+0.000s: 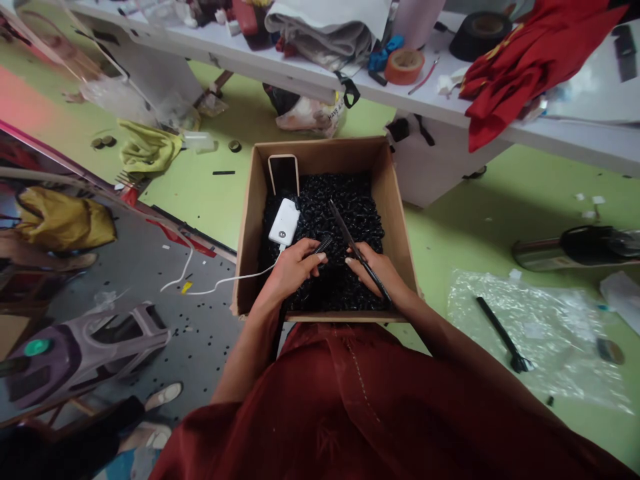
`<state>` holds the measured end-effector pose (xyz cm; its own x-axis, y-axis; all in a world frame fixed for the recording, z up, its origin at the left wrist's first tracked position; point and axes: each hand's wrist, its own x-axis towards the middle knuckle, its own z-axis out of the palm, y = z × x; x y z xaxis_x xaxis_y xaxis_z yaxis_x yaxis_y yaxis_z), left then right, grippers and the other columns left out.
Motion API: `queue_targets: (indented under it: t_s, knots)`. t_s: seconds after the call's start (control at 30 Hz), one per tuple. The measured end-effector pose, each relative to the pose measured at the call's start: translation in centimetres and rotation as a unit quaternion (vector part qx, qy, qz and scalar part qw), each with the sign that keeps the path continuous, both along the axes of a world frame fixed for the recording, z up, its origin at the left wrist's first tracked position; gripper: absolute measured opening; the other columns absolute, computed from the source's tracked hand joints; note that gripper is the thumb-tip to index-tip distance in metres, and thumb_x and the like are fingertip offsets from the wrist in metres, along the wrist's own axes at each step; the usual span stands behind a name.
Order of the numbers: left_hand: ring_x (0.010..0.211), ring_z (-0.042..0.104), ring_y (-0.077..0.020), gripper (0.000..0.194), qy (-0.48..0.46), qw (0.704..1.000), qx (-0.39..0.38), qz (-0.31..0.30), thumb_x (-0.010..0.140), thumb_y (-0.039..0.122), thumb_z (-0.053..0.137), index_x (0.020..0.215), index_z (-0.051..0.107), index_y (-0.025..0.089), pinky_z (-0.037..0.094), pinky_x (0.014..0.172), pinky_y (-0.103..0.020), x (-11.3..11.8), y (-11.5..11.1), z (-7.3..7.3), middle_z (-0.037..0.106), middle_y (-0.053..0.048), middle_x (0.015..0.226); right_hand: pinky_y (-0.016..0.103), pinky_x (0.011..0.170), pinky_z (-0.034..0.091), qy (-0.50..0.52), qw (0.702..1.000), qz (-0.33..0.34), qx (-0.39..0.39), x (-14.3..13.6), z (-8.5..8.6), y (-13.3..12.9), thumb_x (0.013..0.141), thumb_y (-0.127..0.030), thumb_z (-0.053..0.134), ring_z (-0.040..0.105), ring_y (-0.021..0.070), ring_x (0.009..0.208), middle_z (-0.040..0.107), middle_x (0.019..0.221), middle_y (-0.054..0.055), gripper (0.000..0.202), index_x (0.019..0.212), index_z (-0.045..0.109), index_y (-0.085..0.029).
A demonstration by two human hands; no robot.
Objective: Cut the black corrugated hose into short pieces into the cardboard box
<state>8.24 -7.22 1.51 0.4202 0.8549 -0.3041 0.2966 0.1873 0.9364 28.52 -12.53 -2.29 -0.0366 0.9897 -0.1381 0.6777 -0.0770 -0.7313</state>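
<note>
A cardboard box [407, 253] full of small shiny black pieces [345, 190] stands before me, and both hands are over it. My left hand [296, 268] is closed on a black ridged strip [325, 244], whose end sticks out past the fingertips. What looks like more of the strip hangs below the wrist. My right hand [373, 267] grips a long, thin dark blade-like tool [343, 223], pointing away from me and to the left; its exact kind is unclear. A white power bank [285, 222] with a white cable lies on the pieces near my left hand.
Inside the box's far left corner leans a phone [284, 175]. A cluttered white table [435, 100] runs across the back. To the right lie a plastic sheet [480, 293], a black strip [500, 330] and a metal flask [545, 253]. A stool [115, 347] and another person's feet [163, 397] are at left.
</note>
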Motion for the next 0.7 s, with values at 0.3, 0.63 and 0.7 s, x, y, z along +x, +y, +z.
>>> queue_targets:
  t_s: [0.3, 0.63, 0.7]
  knots:
    - [0.051, 0.047, -0.0054, 0.034, -0.055, 0.998, -0.001, 0.043, 0.083, 0.030, 0.055, 0.114, 0.061, 0.015, 0.038, 0.048, -0.019, -0.2, 0.1, 2.8, 0.059, 0.001, 0.071, 0.035, 0.077, 0.049, 0.085, 0.996, -0.002, 0.025, -0.1, 0.0, 0.1, 0.083, -0.040, 0.055, 0.061, 0.0186, 0.081, 0.062, 0.098, 0.006, 0.041, 0.119, 0.045, -0.022]
    - [0.045, 0.033, -0.0027, 0.032, -0.206, 0.965, -0.127, 0.102, 0.078, 0.039, 0.063, 0.096, 0.061, 0.013, 0.020, 0.041, -0.020, 1.3, 0.4, 1.9, 0.050, 0.002, 0.065, 0.044, 0.091, 0.046, 0.113, 0.991, 0.054, 0.037, 0.0, -0.3, -0.2, 0.081, -0.042, 0.059, 0.058, 0.0245, 0.103, 0.058, 0.117, 0.012, 0.056, 0.129, 0.039, -0.022]
    - [0.045, 0.033, -0.0025, 0.033, -0.213, 0.962, -0.141, 0.096, 0.077, 0.040, 0.064, 0.095, 0.061, 0.013, 0.019, 0.041, -0.020, 1.3, 0.5, 1.7, 0.049, 0.003, 0.064, 0.045, 0.092, 0.046, 0.098, 0.993, 0.058, 0.032, 0.0, -0.4, -0.2, 0.080, -0.043, 0.060, 0.058, 0.0265, 0.106, 0.058, 0.118, 0.013, 0.058, 0.129, 0.039, -0.020]
